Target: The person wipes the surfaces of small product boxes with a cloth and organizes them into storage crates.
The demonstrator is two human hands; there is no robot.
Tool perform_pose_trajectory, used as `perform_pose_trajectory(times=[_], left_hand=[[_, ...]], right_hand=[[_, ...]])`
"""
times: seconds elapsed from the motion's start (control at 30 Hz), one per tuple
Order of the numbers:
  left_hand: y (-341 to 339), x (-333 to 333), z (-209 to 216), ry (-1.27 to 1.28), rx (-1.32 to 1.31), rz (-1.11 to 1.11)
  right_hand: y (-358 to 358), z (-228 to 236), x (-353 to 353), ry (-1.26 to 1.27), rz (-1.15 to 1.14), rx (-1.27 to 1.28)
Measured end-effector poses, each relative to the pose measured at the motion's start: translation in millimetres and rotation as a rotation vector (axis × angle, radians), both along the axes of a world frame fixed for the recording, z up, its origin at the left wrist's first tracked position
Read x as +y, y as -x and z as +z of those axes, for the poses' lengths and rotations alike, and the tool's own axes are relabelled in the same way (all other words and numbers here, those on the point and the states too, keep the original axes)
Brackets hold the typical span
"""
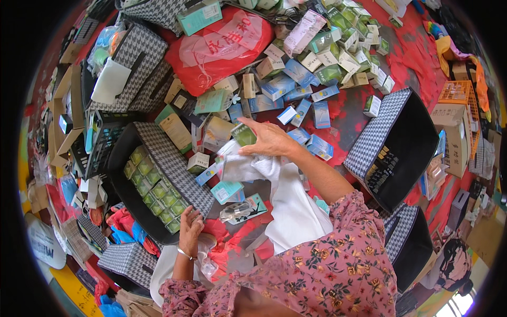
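My right hand (272, 141) reaches forward and grips a small green-and-white box (244, 135) between thumb and fingers. Just under that hand is a white cloth (244, 168), slightly blurred; I cannot tell whether the hand touches it. White fabric (296, 211) drapes from there toward my lap. My left hand (191, 228) hovers by the near end of a houndstooth storage bin (195, 182), its fingers slightly bent and apart, with nothing visible in them. Rows of similar green boxes (153, 185) lie packed inside the bin's black interior.
A heap of green boxes (343, 31) spreads at the far right, with blue-and-white boxes (280, 87) nearer. A red plastic bag (219, 47) lies far ahead. On the right, another houndstooth bin (380, 127) rests tilted, several small items inside. An orange crate (457, 92) stands beyond it.
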State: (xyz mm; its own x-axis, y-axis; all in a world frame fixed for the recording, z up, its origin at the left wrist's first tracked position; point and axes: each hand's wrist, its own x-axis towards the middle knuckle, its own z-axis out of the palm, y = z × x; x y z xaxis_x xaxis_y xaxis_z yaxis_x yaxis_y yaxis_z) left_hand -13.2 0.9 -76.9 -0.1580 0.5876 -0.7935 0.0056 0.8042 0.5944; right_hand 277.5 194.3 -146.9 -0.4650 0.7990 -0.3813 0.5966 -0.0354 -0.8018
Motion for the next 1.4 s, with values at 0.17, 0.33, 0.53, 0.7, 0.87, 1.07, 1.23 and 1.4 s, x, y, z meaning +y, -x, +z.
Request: perform_pose_trajectory(times=[0.17,0.33,0.53,0.7,0.87,1.07,1.23,1.4], left_hand=[[1.4,-9.7,19.6,0.037,-0.078,0.005],[15.7,-8.3,-8.3,0.068,-0.191,-0.034],[30.0,-18.7,-28.4,0.069,-0.167,-0.177],[32.0,-27.2,-28.5,0.16,-0.168,-0.133],[26.8,-22.1,-18.8,0.097,-0.187,-0.161],[27.5,-25.4,-10.7,0.102,-0.169,-0.219],[21.3,-24.5,-14.7,0.127,-0.192,-0.236],[23.7,-30.1,-23.5,0.146,-0.187,-0.197]], right_hand=[[-62.3,18.6,61.6,-0.199,-0.592,-0.146],[-187.8,-8.7,159.9,-0.59,-0.746,-0.494],[-208.0,-62.4,229.1,-0.423,-0.991,-0.262],[-173.1,-49.0,203.1,-0.443,-0.736,-0.362],[-110.6,-32.3,154.8,-0.457,-0.704,-0.4],[-19.8,-54.6,88.9,-0.29,-0.65,-0.178],[26.8,-13.3,25.4,-0.116,-0.336,0.279],[-92.6,-35.1,46.1,-0.317,-0.938,-0.119]])
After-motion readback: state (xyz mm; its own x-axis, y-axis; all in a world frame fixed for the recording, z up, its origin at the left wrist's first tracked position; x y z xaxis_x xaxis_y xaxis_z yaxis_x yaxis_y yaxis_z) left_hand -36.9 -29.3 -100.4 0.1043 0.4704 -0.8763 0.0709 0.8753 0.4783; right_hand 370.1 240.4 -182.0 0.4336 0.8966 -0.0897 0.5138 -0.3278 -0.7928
